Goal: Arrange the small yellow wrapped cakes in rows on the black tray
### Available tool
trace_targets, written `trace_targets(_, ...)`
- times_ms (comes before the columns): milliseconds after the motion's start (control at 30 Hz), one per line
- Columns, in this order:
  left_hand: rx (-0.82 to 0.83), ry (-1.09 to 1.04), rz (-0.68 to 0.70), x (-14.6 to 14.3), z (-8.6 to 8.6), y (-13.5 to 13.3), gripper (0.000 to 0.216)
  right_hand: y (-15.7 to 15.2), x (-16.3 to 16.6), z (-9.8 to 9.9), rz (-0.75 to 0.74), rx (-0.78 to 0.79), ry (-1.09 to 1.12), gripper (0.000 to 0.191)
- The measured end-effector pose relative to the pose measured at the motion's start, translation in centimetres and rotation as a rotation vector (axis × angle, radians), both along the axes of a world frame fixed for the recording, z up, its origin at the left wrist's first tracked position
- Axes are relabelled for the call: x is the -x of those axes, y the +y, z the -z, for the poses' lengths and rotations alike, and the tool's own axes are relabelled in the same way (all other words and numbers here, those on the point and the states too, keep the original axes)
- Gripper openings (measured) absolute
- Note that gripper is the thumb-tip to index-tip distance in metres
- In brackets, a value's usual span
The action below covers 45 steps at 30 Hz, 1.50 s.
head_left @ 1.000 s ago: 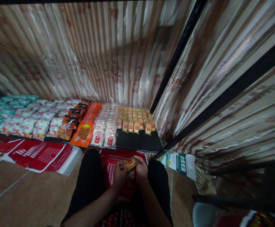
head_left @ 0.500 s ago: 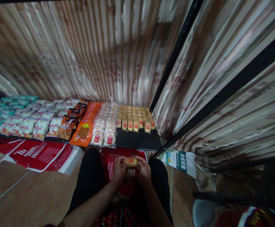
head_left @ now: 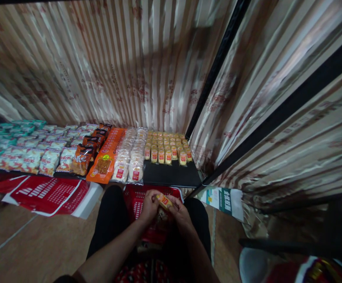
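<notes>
Between my two hands is a small yellow wrapped snack cake [head_left: 164, 201] with a red and orange label, tilted down to the right. My left hand [head_left: 149, 206] pinches its left end, and my right hand [head_left: 179, 210] grips its right end. Both hands are closed on it above a red plastic basket [head_left: 137, 204] between my knees. Something small and pale in the basket is too dark to make out. Beyond the hands, rows of similar yellow snack cakes [head_left: 168, 151] stand on the right part of a black shelf [head_left: 171, 174].
Left along the shelf lie clear packs of round white crackers [head_left: 136, 169], an orange bag of sticks [head_left: 103, 165], brown bags [head_left: 82, 159] and white bags [head_left: 31, 159]. A black metal post [head_left: 214, 70] rises at the shelf's right end. Striped curtain [head_left: 114, 70] hangs behind.
The snack cake has turned from about level to slanting, its right end lower. My hands have shifted slightly with it, and both still hold it.
</notes>
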<state>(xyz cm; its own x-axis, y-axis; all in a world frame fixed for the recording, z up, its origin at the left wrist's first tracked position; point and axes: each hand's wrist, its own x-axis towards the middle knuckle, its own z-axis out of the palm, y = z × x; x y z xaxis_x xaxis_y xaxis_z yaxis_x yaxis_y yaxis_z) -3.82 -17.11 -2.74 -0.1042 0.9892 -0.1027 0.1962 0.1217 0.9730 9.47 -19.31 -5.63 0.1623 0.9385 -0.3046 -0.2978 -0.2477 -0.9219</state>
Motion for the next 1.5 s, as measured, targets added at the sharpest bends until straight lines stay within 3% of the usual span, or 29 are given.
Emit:
trace_targets(367,-0.011,-0.195,-0.048,-1.3,0.2,0.8,0.025,0.5,-0.4,0.1,-0.138,-0.013,-0.035,0.055)
trace_targets(500,0.005,-0.291,-0.044,-2.0,0.3,1.2,0.024,0.9,-0.7,0.1,-0.105,-0.046,-0.079,0.054)
trace_targets(733,-0.012,-0.145,-0.122,-2.8,0.6,2.1,0.024,1.7,-0.8,-0.7,-0.033,-0.077,-0.050,0.053)
trace_targets(1000,-0.043,-0.080,0.007,-3.9,-0.4,2.8,0.016,3.5,-1.1,-2.8,-0.003,-0.101,-0.090,0.049)
trace_targets(1200,-0.071,-0.014,0.012,-5.0,-0.8,4.9,0.020,5.7,-1.6,-2.0,0.061,-0.190,-0.281,0.044)
trace_targets(1500,-0.140,0.059,0.053,-6.8,-0.9,8.7,0.029,9.9,-3.6,-1.6,0.164,-0.259,-0.812,0.045)
